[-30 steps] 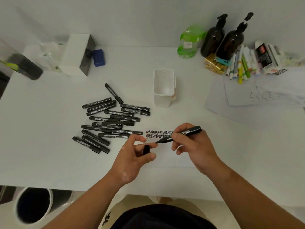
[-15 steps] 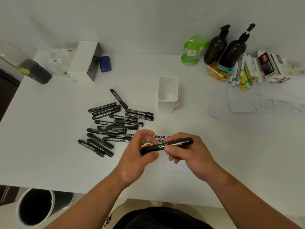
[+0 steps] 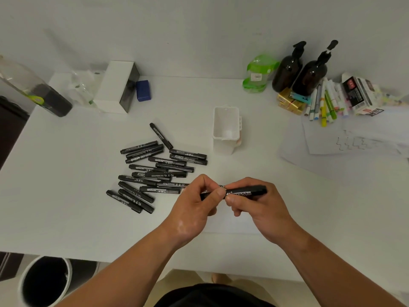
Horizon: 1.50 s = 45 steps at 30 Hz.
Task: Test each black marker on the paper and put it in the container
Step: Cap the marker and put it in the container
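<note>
Both hands hold one black marker level above the table. My right hand grips its barrel; my left hand pinches its capped left end. Under the hands lies a white paper with black scribbles, mostly hidden by the fingers. A pile of several black markers lies to the left of the hands. The white container stands upright beyond the hands, with no marker visible inside.
At the back right stand two dark pump bottles, a green plastic bag, gold boxes, coloured pens and loose sheets. At the back left are a white box and a blue block. A bin stands on the floor.
The cap held in my left hand went back onto the marker tip. The marker lifted off the scribbled paper and both hands came together on it.
</note>
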{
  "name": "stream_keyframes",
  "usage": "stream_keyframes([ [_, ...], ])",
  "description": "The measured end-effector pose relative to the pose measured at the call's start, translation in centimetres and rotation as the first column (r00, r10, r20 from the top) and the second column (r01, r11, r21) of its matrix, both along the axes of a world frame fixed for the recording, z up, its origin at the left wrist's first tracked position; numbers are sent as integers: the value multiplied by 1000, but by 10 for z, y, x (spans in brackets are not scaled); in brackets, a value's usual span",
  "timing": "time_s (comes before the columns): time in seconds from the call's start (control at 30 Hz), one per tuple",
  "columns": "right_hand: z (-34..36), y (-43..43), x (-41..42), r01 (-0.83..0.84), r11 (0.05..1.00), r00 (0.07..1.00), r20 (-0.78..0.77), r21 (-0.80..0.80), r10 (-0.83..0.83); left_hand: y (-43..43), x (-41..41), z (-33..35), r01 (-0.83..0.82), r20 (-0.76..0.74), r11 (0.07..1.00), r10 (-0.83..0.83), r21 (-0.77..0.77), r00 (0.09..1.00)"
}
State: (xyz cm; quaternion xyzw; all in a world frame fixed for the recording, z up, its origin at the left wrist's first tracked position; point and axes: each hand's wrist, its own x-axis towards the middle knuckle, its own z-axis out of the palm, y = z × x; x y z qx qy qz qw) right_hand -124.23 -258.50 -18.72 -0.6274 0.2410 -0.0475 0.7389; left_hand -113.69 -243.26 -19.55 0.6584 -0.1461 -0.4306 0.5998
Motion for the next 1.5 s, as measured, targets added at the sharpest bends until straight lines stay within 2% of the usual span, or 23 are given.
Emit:
stream_keyframes([
  [0.27, 4, 1, 5, 7, 999, 999, 46, 41, -8, 0, 2, 2, -30, -64, 998, 27, -50, 998],
  [0.5, 1, 2, 11, -47, 999, 999, -24, -24, 46, 9, 14, 1, 29, -80, 998, -34, -58, 996],
  [0.57, -4, 2, 10, -79, 997, 995, -56, 7, 79, 11, 18, 1, 51, -16, 999, -51, 1, 999],
  [0.67, -6, 1, 3, -58, 986, 993, -92, 155, 73, 13, 25, 3, 3, 101, 994, -14, 111, 995],
  [0.73, -8, 1, -2, -67, 985, 991, -108, 157, 84, 15, 28, 4, -126, 28, 989, 124, 74, 992],
  [0.8, -8, 5, -4, -62, 987, 988, -132, 147, 82, 15, 26, 5, -241, -193, 969, 227, -52, 955],
  [0.83, -10, 9, -3, -46, 985, 988, -137, 165, 69, 15, 22, 4, -257, -250, 962, 227, -94, 941],
  [0.9, -11, 18, -2, -5, 982, 989, -143, 189, 32, 13, 12, 3, -199, -216, 973, 171, -119, 961],
  [0.93, -10, 21, 0, 3, 988, 987, -158, 155, 22, 13, 8, 2, -177, -157, 979, 160, -100, 975],
  [1.03, -5, 18, 7, -52, 981, 968, -251, -186, 4, 14, 12, -2, -144, 141, 987, 134, 64, 981],
  [1.07, 1, 14, 10, -50, 964, 971, -239, -260, -14, 16, 15, -4, -104, 248, 988, 73, 112, 966],
  [1.13, 16, 6, 19, -58, 961, 983, -182, -272, 8, 19, 21, -5, 46, 382, 985, -107, 165, 918],
  [1.2, 27, 0, 28, -179, 920, 971, -212, -350, 109, 19, 24, -4, 187, 501, 961, -267, 205, 823],
  [1.27, 31, 0, 37, -301, 812, 945, -269, -499, 185, 19, 29, -4, 233, 541, 948, -314, 214, 780],
  [1.33, 34, -1, 42, -354, 730, 929, -307, -585, 204, 20, 35, -9, 223, 515, 947, -314, 232, 797],
  [1.4, 40, -10, 49, -324, 700, 939, -308, -636, 155, 26, 41, -18, 184, 501, 937, -317, 297, 805],
  [1.5, 60, -45, 63, -174, 647, 971, -239, -743, -13, 47, 49, -39, 59, 504, 927, -254, 371, 826],
])
